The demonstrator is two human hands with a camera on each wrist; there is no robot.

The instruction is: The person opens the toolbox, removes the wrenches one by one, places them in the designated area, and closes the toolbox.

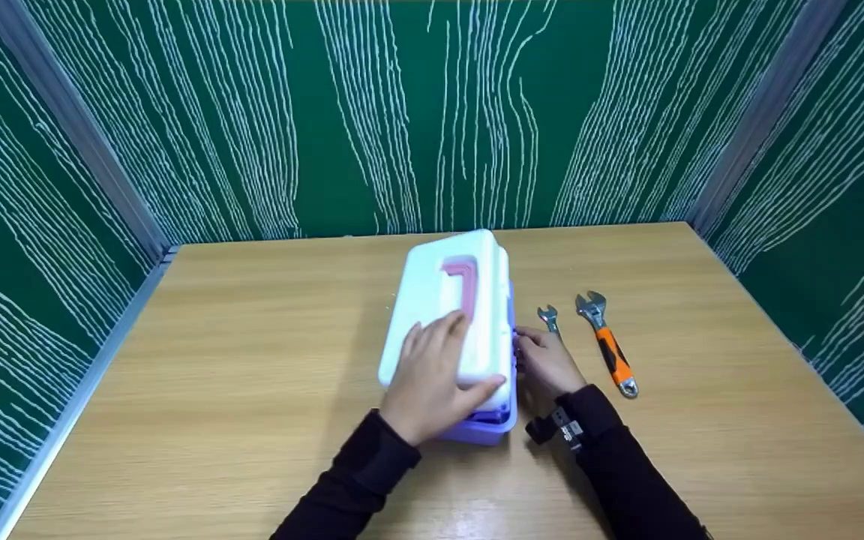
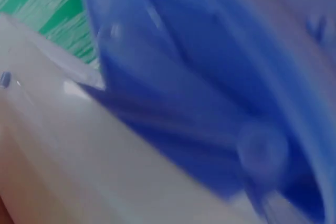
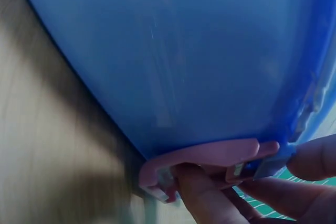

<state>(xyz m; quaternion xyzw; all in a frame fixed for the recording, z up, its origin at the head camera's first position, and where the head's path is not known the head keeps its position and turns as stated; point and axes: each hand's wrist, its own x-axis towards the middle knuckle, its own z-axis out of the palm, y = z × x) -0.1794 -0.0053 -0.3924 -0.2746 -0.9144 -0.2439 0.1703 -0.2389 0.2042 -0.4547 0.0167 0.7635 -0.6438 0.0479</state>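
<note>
A storage box has a white lid (image 1: 432,300) with a pink handle (image 1: 467,289) folded into its top, over a purple-blue base (image 1: 481,431). My left hand (image 1: 432,379) rests on the lid, fingers spread over the top and thumb at the near right edge. Up close in the left wrist view, the lid (image 2: 105,156) stands at an angle beside the blue plastic (image 2: 210,77). At the box's right side, my right hand (image 1: 548,364) holds a pink latch (image 3: 210,156). One finger hooks inside the latch, and another presses the blue plastic near it.
Right of the box lie a small open-end wrench (image 1: 548,316) and an adjustable wrench (image 1: 612,352) with an orange and black handle. The right hand partly covers the small one. Green panels (image 1: 447,112) with white streaks enclose the wooden table (image 1: 252,337) at the back and sides.
</note>
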